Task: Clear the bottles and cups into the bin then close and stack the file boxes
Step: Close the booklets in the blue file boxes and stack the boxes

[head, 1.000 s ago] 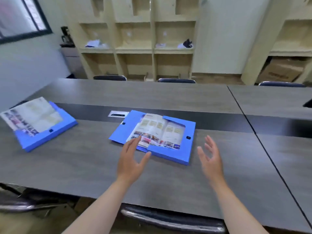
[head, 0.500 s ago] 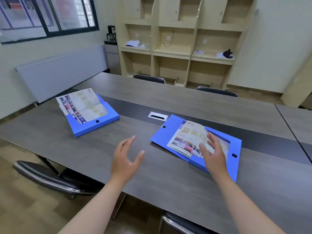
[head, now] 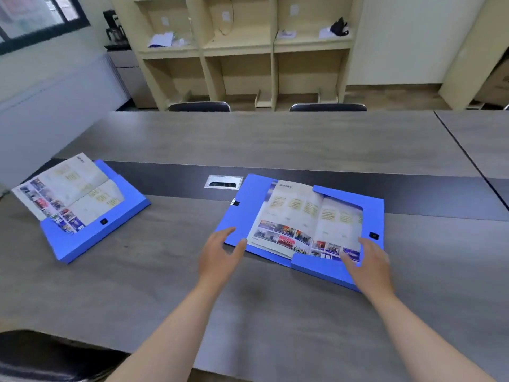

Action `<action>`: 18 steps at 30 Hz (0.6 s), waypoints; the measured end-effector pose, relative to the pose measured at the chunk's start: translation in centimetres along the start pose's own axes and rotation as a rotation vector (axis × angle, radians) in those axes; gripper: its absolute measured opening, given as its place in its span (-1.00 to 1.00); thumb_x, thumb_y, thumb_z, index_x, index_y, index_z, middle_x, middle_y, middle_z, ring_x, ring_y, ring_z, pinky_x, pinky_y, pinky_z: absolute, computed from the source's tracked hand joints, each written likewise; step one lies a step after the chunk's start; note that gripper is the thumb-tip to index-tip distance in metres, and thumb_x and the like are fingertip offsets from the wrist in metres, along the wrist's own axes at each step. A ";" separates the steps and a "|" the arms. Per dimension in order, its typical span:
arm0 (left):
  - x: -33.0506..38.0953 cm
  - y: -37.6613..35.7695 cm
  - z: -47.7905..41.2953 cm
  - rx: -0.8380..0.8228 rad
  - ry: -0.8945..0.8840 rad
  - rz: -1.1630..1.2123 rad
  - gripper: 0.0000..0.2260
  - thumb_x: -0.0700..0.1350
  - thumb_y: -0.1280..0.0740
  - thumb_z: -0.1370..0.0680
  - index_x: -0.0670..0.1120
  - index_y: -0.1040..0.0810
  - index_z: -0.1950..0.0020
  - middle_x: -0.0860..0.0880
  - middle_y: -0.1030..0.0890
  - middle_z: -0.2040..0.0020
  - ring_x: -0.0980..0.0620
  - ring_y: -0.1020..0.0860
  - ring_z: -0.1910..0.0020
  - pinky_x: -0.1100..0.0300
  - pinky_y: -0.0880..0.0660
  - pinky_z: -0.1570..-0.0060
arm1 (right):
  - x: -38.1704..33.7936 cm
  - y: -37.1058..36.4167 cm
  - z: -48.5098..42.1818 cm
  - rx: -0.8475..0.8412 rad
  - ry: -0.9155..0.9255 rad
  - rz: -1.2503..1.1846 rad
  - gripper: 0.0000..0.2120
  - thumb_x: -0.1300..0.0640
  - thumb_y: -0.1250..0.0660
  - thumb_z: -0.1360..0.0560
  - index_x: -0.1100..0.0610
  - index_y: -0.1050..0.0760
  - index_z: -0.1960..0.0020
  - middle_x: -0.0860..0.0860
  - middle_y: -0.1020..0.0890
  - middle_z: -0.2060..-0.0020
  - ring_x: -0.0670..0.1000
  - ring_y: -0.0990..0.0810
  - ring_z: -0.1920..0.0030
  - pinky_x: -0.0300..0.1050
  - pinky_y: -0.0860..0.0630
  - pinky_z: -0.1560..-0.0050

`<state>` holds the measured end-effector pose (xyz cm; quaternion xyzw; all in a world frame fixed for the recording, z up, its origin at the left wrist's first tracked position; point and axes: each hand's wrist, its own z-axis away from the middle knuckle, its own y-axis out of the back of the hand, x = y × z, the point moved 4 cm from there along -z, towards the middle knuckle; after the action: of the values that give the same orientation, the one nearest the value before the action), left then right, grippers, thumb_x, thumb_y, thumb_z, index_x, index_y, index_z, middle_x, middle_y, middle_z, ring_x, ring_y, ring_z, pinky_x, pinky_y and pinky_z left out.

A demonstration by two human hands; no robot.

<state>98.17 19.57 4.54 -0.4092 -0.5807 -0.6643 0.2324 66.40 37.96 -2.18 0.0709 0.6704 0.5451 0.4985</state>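
Note:
An open blue file box (head: 373, 216) lies on the grey table in front of me, with an open brochure (head: 300, 216) spread inside it. My left hand (head: 220, 257) hovers at the box's near left corner, fingers apart, holding nothing. My right hand (head: 369, 264) rests flat on the box's near right edge and the brochure's corner, fingers spread. A second open blue file box (head: 91, 235) with its own brochure (head: 66, 194) sits at the far left of the table. No bottles, cups or bin are in view.
A metal cable port (head: 223, 182) sits in the table's dark centre strip (head: 413, 197). Black chair backs (head: 199, 106) stand at the far side, and one chair (head: 41, 357) is at my near left. Cream shelving (head: 242, 45) lines the back wall.
The view swung left and back toward the middle. My right hand came down onto the near right of the box. My left hand moved from open air to the box's near left corner.

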 end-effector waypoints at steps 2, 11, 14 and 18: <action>0.3 -2.6 -2.1 -0.044 0.065 0.007 -0.63 0.10 -0.43 -0.54 0.09 -0.55 -0.33 0.15 -0.51 -0.31 0.12 -0.46 -0.33 0.16 -0.38 -0.31 | 2.8 -0.2 -1.9 0.024 -0.061 0.058 -0.29 -0.18 -0.40 -0.49 0.15 -0.32 -0.50 0.10 -0.39 -0.49 0.18 -0.29 -0.50 0.15 -0.29 -0.45; -2.5 -9.4 -7.8 -0.148 0.235 -0.050 -0.60 0.05 -0.48 -0.51 0.02 -0.57 -0.33 0.03 -0.51 -0.33 0.04 -0.47 -0.30 0.19 -0.37 -0.22 | 5.7 -2.6 -3.3 0.029 -0.282 -0.103 -0.13 -0.10 -0.48 -0.48 0.15 -0.12 -0.60 0.07 -0.18 -0.58 0.13 -0.25 -0.53 0.11 -0.34 -0.41; -3.6 -10.3 -9.3 -0.171 0.276 -0.097 -0.48 0.07 -0.49 -0.51 0.01 -0.48 -0.44 -0.02 -0.45 -0.42 0.03 -0.47 -0.26 0.13 -0.39 -0.24 | 5.7 -3.3 -3.3 0.082 -0.313 -0.143 -0.19 0.03 -0.47 -0.49 0.18 -0.13 -0.59 0.05 -0.18 -0.58 0.10 -0.25 -0.53 0.07 -0.34 -0.40; -5.3 -11.0 -10.6 -0.212 0.276 -0.177 -0.41 0.04 -0.49 -0.50 0.01 -0.41 -0.50 -0.06 -0.40 -0.47 -0.03 -0.44 -0.36 0.09 -0.37 -0.30 | 5.6 -3.4 -3.1 0.113 -0.375 -0.190 -0.23 0.08 -0.49 -0.48 0.16 -0.19 -0.56 -0.01 -0.22 -0.56 0.06 -0.34 -0.47 0.08 -0.42 -0.30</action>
<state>89.57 10.94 -6.06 -0.2837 -0.5039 -0.7894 0.2059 62.84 38.14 -8.51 0.1355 0.5989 0.4344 0.6590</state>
